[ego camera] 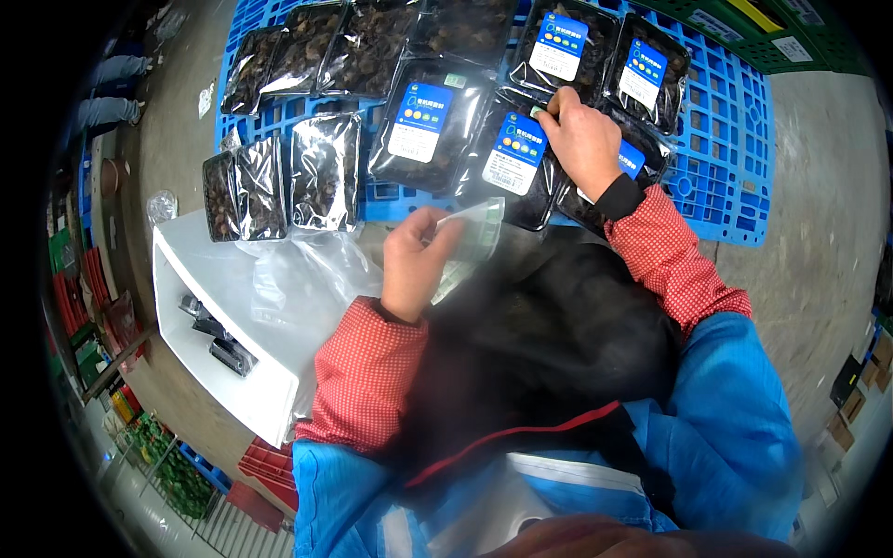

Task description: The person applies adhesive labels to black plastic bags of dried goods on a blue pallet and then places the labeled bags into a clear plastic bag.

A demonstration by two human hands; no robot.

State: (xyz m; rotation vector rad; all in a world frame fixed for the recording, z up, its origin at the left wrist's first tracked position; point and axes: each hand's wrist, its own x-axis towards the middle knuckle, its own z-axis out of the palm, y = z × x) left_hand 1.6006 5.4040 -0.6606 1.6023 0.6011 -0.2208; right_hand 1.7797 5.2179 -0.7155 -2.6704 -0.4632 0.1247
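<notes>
Between the thumb and fingers of my left hand is a backing sheet of small green stickers, held above my lap. My right hand is over a film-wrapped black tray with a blue-and-white label. At its bent thumb and fingertips, by the tray's upper edge, is a small green sticker; whether it is stuck down I cannot tell. The wrapped tray to the left bears a similar green sticker at its top. Dark, crinkled food, perhaps wood ear fungus, fills the trays.
Several more wrapped trays lie on the blue plastic pallet. Left of my lap, a white foam box lies with clear plastic film over it and black objects inside. Green crates stand at the upper right.
</notes>
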